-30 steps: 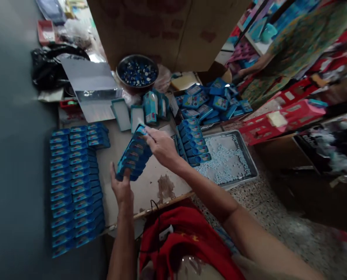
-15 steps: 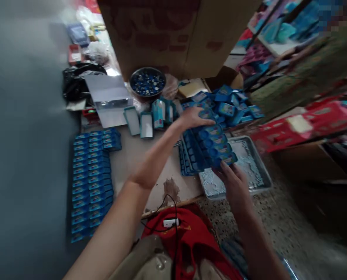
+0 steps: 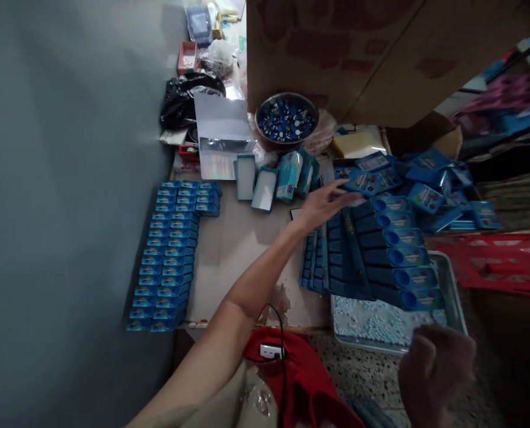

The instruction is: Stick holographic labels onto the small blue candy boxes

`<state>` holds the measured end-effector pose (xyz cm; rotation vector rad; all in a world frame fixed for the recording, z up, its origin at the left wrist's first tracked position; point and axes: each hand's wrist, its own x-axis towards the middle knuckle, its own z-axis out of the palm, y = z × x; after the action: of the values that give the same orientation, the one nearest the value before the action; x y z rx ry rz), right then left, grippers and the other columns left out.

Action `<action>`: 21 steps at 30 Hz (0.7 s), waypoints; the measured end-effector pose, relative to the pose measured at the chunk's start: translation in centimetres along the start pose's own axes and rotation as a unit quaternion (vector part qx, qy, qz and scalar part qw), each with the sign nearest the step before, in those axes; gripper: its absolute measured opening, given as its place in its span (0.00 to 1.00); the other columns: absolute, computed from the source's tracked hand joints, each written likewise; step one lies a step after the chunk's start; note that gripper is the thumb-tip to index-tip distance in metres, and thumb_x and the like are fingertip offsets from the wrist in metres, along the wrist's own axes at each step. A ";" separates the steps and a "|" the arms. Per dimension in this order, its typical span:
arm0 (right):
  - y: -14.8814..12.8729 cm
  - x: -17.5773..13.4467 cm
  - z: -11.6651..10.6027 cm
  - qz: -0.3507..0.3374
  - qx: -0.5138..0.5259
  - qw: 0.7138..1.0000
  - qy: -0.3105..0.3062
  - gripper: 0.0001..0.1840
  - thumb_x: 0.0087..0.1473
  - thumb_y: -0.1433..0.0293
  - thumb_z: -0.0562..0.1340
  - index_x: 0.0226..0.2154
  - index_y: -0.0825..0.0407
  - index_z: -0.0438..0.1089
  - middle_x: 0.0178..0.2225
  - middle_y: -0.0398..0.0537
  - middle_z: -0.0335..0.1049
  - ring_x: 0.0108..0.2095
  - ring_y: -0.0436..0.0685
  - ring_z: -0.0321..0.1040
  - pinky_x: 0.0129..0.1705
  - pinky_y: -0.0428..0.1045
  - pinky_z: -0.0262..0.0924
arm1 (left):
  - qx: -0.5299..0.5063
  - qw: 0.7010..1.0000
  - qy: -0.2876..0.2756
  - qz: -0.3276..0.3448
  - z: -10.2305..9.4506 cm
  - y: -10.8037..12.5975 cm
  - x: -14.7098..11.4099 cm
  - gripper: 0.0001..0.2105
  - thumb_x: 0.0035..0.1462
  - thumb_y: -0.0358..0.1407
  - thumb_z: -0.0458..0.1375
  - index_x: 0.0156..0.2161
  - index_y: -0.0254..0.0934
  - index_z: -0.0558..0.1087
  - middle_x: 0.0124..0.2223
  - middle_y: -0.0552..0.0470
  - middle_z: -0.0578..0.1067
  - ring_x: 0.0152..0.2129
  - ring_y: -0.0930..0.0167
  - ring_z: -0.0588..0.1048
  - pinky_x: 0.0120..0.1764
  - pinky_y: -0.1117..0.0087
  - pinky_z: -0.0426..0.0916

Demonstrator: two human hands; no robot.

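My left hand pinches the near left corner of a flat blue printed packet at the edge of a loose heap. Just below that hand, a row of blue boxes with round-windowed fronts leans in a fanned stack. More rows of blue boxes stand behind it to the left. My right hand is apart from the boxes, low at the right, in front of a clear tray of small pale pellets. It is smeared by motion, so its fingers cannot be made out.
Stacked blue boxes stand in columns on the left of the table. A metal bowl of blue and white pieces sits at the back, beside open small boxes. A large carton rises behind; a red crate is at right.
My right hand has let go of the blue box row and drawn back toward me. My left hand has moved from the row to the packet. The view has turned, shifting everything rightward.
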<state>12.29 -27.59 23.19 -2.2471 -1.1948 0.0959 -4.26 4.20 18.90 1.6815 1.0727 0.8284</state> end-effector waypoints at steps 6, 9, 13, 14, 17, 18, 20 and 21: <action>-3.3 -5.9 7.3 -0.120 0.117 0.968 -0.185 0.18 0.64 0.50 0.61 0.29 0.45 0.70 0.27 0.46 0.70 0.27 0.59 0.69 0.30 0.53 0.65 | 0.175 0.909 0.270 -0.264 -9.8 -15.9 -0.4 0.21 0.62 0.33 0.67 0.58 0.29 0.72 0.59 0.30 0.75 0.59 0.54 0.72 0.62 0.53 0.64; -8.3 -4.4 18.0 -0.132 0.135 0.948 -0.257 0.14 0.68 0.60 0.57 0.37 0.47 0.75 0.38 0.51 0.76 0.40 0.60 0.75 0.43 0.54 0.72 | 0.215 0.917 0.193 -0.276 -12.4 -22.4 1.7 0.26 0.61 0.42 0.68 0.59 0.27 0.72 0.63 0.26 0.71 0.63 0.49 0.67 0.63 0.53 0.61; -15.0 2.5 32.7 -0.177 0.081 0.943 -0.270 0.26 0.67 0.73 0.50 0.62 0.52 0.70 0.65 0.62 0.64 0.64 0.63 0.65 0.61 0.56 0.65 | 0.217 0.941 0.104 -0.238 -12.9 -27.6 1.0 0.20 0.74 0.43 0.50 0.48 0.30 0.80 0.57 0.29 0.77 0.59 0.54 0.72 0.64 0.57 0.59; -16.2 4.3 35.4 -0.192 0.038 0.934 -0.298 0.28 0.66 0.75 0.51 0.66 0.53 0.66 0.66 0.63 0.64 0.64 0.64 0.64 0.61 0.56 0.64 | 0.226 0.944 0.100 -0.219 -12.7 -28.2 -0.1 0.20 0.74 0.41 0.48 0.48 0.32 0.80 0.58 0.31 0.77 0.60 0.55 0.72 0.65 0.57 0.58; -18.0 7.7 40.1 -0.197 -0.090 0.905 -0.367 0.27 0.66 0.76 0.51 0.64 0.54 0.68 0.64 0.64 0.66 0.56 0.65 0.69 0.54 0.55 0.64 | 0.257 0.945 0.083 -0.184 -12.0 -28.4 -5.6 0.17 0.73 0.38 0.50 0.54 0.35 0.79 0.63 0.36 0.74 0.62 0.58 0.70 0.66 0.60 0.57; -18.0 7.9 40.4 -0.207 -0.109 0.894 -0.381 0.24 0.68 0.75 0.51 0.61 0.55 0.71 0.62 0.64 0.68 0.54 0.64 0.69 0.51 0.54 0.63 | 0.269 0.941 0.078 -0.188 -11.6 -28.0 -8.0 0.17 0.72 0.38 0.50 0.55 0.36 0.79 0.63 0.37 0.74 0.62 0.59 0.69 0.66 0.60 0.58; -17.1 6.7 39.2 -0.246 -0.116 0.871 -0.408 0.20 0.69 0.73 0.52 0.52 0.55 0.77 0.57 0.62 0.72 0.51 0.62 0.69 0.48 0.52 0.61 | 0.298 0.929 0.064 -0.207 -10.7 -26.7 -13.3 0.17 0.70 0.38 0.51 0.56 0.37 0.78 0.62 0.38 0.75 0.60 0.57 0.70 0.64 0.57 0.59; -16.3 5.4 37.9 -0.269 -0.113 0.857 -0.424 0.18 0.68 0.74 0.54 0.49 0.54 0.78 0.53 0.60 0.74 0.50 0.61 0.70 0.47 0.51 0.59 | 0.311 0.922 0.055 -0.225 -10.2 -25.9 -16.2 0.17 0.69 0.37 0.53 0.55 0.37 0.79 0.61 0.38 0.76 0.58 0.55 0.71 0.63 0.55 0.59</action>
<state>-8.76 1.05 1.52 -1.9801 -2.3630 0.8265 -26.82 -2.71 -3.01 1.7823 1.8543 0.2889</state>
